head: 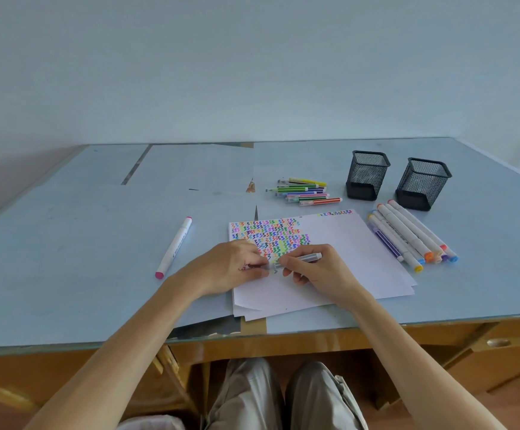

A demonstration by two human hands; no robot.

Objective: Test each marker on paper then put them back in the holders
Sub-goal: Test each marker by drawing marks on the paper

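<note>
Both hands on one grey marker over the paper

Left hand (pixel 232 265) fingers pinch the cap end, right hand (pixel 314 268) fingers grip the grey marker (pixel 295 262) barrel above the paper (pixel 345 259) near the worktop's front edge; pull straight apart, keeping the tip off the page.

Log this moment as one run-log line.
hands: both hands grip grey marker over paper | holders: no markers showing | markers: on table

Soft, even daylight fills the scene with a cool bluish cast. Shadows under the hands (pixel 283 268) and the mesh holders (pixel 367 180) are faint. No harsh glare shows. Wide-angle distortion bends the table (pixel 66 243) edges outward, and fine detail looks slightly soft throughout.
</note>
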